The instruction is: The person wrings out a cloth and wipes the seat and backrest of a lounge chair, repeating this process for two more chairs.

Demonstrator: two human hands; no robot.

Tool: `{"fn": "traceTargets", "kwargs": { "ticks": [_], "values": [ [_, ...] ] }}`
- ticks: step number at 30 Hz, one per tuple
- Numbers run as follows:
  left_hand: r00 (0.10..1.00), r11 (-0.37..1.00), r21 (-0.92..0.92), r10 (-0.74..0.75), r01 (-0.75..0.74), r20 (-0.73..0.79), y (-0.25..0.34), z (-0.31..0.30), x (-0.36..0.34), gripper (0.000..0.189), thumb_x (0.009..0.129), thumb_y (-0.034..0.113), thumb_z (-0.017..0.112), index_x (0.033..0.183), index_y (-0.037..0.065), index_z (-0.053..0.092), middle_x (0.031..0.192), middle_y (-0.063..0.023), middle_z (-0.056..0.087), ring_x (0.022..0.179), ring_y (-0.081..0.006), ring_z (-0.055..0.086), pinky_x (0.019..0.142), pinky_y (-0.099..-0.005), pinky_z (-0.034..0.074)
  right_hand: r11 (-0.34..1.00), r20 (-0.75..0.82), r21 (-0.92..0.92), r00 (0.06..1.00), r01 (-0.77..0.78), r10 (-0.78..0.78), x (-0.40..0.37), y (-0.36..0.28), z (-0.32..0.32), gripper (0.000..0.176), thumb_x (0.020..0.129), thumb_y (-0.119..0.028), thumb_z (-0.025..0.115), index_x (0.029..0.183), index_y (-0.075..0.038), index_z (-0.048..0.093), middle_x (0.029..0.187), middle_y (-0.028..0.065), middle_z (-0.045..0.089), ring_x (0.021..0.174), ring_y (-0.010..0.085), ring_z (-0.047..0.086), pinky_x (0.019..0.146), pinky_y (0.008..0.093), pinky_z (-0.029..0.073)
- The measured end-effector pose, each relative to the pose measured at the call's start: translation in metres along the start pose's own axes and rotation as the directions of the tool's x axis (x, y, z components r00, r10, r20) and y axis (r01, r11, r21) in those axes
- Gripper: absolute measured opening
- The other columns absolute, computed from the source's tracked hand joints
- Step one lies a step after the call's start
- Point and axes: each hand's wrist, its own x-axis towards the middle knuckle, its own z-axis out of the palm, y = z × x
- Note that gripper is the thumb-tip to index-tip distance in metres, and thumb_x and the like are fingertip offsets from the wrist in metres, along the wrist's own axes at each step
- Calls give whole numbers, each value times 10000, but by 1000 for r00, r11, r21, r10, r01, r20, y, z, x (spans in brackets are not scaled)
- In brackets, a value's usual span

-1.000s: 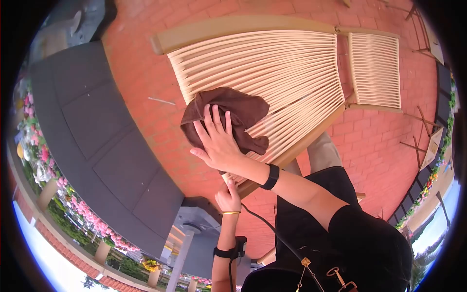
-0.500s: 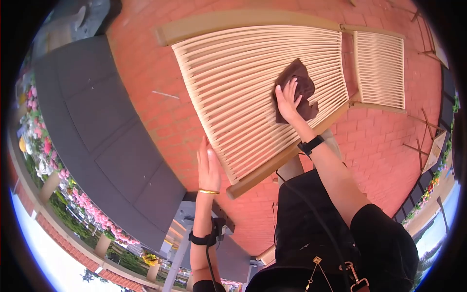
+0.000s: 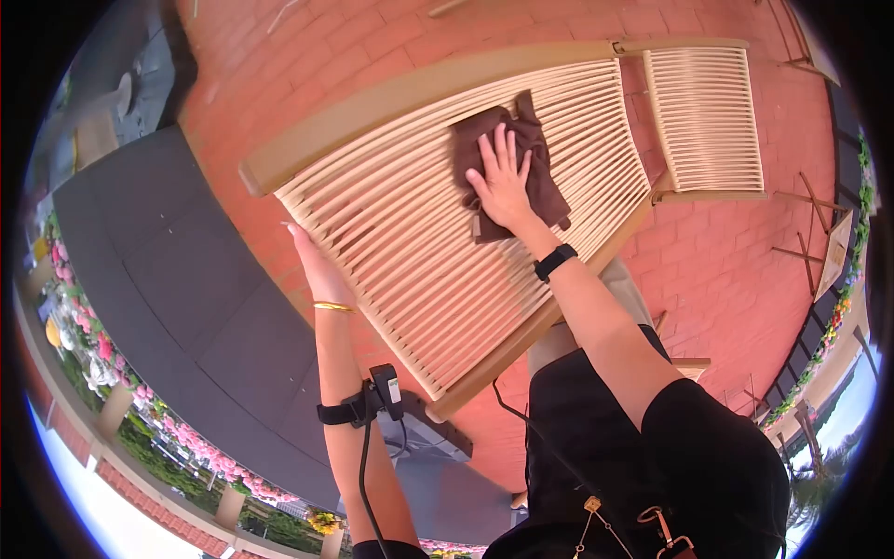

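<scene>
My right hand (image 3: 504,183) presses flat on a dark brown cloth (image 3: 549,177), its fingers spread. The cloth lies rumpled on the cream slatted surface (image 3: 400,270) of a lounge chair with a tan frame. Along the left end of that surface is my left hand (image 3: 317,264), open and stretched out, beside or against the edge; whether it grips the edge from below is hidden. A gold bracelet circles the left wrist, and a black band (image 3: 556,262) is on the right one.
A second slatted section (image 3: 705,119) of the chair extends at upper right. Dark grey panels (image 3: 186,252) and pink flowers (image 3: 209,452) run along the left. Red brick paving (image 3: 712,256) lies below. A black cable (image 3: 526,424) hangs before my body.
My right hand and the cloth have moved left across the slats. My left hand has shifted up and left along the chair's end. The chair appears turned and lower left in view.
</scene>
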Motion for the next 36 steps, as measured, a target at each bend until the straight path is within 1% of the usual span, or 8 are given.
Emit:
{"fn": "traceTargets", "kwargs": {
  "ticks": [5, 8, 13, 15, 20, 24, 26, 36],
  "values": [
    [975, 979, 188, 116, -81, -187, -11, -2, 3, 675, 897, 576, 208, 1347, 80, 290, 1343, -123, 360, 1207, -269, 384, 997, -378, 335, 517, -132, 375, 507, -770, 852, 58, 108, 1, 635, 915, -500, 209, 1417, -130, 90, 1477, 113, 9, 1356, 303, 18, 1048, 543, 52],
    [967, 952, 280, 182, -127, -180, -19, -10, 10, 701, 891, 594, 189, 1358, 78, 271, 1351, -111, 353, 1208, -255, 383, 1005, -372, 322, 510, -97, 394, 517, -764, 850, 66, 48, 3, 618, 926, -463, 177, 1413, -95, 81, 1475, 129, 4, 1356, 302, -16, 1054, 525, 15],
    [987, 985, 115, 139, -128, -87, -24, -24, 15, 665, 907, 561, 205, 1356, 74, 270, 1349, -106, 356, 1207, -254, 382, 999, -378, 329, 944, 10, 321, 997, -76, 77, 17, -190, -9, 609, 901, -411, 315, 1370, -32, 233, 1448, 205, 84, 1338, 370, 54, 1008, 609, 15],
    [985, 984, 131, 138, -124, -104, -32, -32, 21, 661, 908, 557, 207, 1355, 74, 273, 1348, -104, 359, 1203, -255, 387, 996, -378, 335, 799, 12, 462, 898, 385, -439, 4, -230, -14, 599, 877, -465, 353, 1366, -125, 287, 1438, 56, 230, 1312, 285, 207, 1015, 598, 84],
    [971, 941, 309, 189, -136, -148, -47, -56, 21, 650, 911, 549, 213, 1350, 74, 281, 1345, -100, 364, 1192, -256, 401, 988, -380, 350, 637, -133, 387, 724, 666, -677, 39, -148, -3, 500, 813, -400, 529, 1252, -169, 471, 1265, -10, 450, 1195, 222, 376, 984, 270, 331],
    [975, 994, 68, 102, -90, -199, -13, -2, 1, 563, 946, 464, 170, 1287, 60, 361, 1263, -75, 436, 1120, -203, 458, 957, -343, 371, 966, 95, 50, 961, 255, -258, 60, -22, -15, 535, 785, -409, 535, 1215, -98, 471, 1240, 75, 437, 1229, 308, 315, 1026, 578, 130],
    [957, 975, 163, 184, -150, -222, -19, -9, 3, 524, 951, 439, 196, 1258, 58, 383, 1203, -68, 480, 1063, -184, 496, 908, -335, 414, 999, -167, 6, 985, 37, -36, 70, 67, -1, 620, 839, -416, 471, 1236, 50, 372, 1306, 208, 359, 1275, 382, 228, 1042, 560, 78],
    [892, 940, 284, 283, -186, -352, -18, -3, 6, 442, 917, 330, 294, 1148, 0, 477, 1089, -110, 536, 960, -198, 561, 824, -351, 489, 642, -141, 220, 628, -734, 766, 155, 331, -57, 577, 912, -453, 230, 1413, -183, 133, 1473, 56, 117, 1349, 290, 109, 1036, 585, 56]
  ]
}}
